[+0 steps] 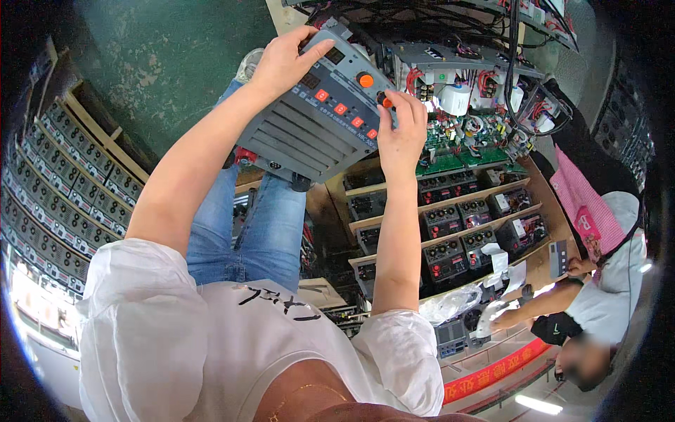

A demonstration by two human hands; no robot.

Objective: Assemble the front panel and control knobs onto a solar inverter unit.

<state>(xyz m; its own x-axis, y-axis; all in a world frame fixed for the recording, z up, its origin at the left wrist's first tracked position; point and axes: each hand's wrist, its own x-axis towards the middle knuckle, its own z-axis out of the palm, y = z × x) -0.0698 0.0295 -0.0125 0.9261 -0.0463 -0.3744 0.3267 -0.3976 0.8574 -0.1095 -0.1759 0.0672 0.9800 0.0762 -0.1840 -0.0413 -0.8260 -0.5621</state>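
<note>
Under both hands (344,84), panel (316,116) edges hidden

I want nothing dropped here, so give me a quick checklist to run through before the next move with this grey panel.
1. Left hand grips the grey control panel at its top edge: ok.
2. Right hand holds its right edge by the orange knob: ok.
3. Panel level: not ok, tilted.
4. Wires behind the panel free: cannot tell.
5. Co-worker's hand away from the panel: ok.
</note>
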